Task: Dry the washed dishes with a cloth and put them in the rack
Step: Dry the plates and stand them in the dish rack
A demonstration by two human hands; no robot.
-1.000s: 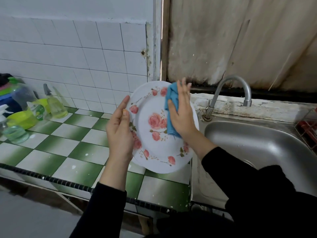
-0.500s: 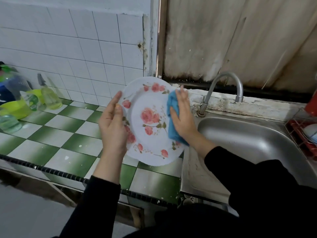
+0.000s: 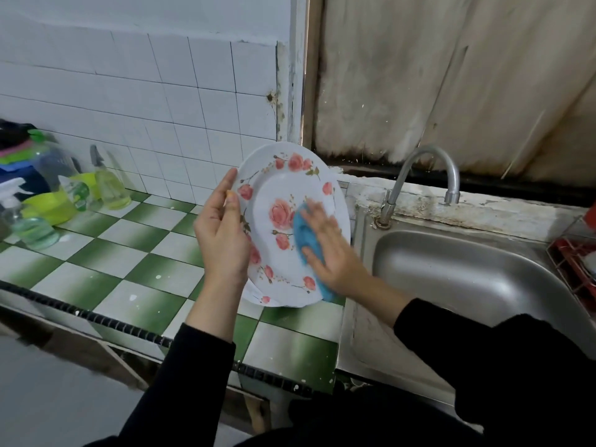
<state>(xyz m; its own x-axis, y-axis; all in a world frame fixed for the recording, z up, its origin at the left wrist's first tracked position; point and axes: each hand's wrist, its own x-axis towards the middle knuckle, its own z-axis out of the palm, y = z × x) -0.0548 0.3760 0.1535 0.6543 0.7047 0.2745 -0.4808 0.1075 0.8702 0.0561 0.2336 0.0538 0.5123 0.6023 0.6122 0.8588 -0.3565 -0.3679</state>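
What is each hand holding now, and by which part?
The left hand holds the plate by its left rim. The right hand presses the blue cloth flat against the plate's face with straight fingers.

Long black sleeves are worn on both arms; the left sleeve (image 3: pixel 190 388) is ended by a plain, close cuff partway up the forearm; the right sleeve (image 3: pixel 490 366) is seen looser, its cuff likewise stopped short of the wrist; the left hand (image 3: pixel 222 240) and right hand (image 3: pixel 332 253) are uncovered, the right one blurred; more black cloth is seen along the bottom edge.
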